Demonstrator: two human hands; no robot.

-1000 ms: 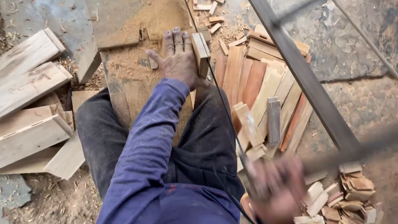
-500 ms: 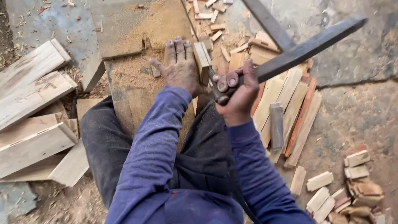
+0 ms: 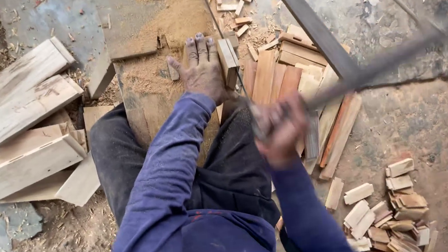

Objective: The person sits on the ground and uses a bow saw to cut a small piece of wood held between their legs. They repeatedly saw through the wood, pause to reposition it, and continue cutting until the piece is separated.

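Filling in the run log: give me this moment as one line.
left hand: flat on wood strip over sawdusty block | right hand: grips frame saw, blurred | cut pieces: piled right

You sat in a rough woodworking yard: sawdust (image 3: 177, 23), stacked planks (image 3: 20, 139) and cut wood offcuts (image 3: 394, 213) covered the concrete floor (image 3: 422, 118).

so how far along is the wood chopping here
Done: cut blocks lie heaped at lower right, slats beside the chopping board. In hand: the left hand steadies a small wood piece while the right hand swings a blurred blade. Left: thick planks stacked uncut.
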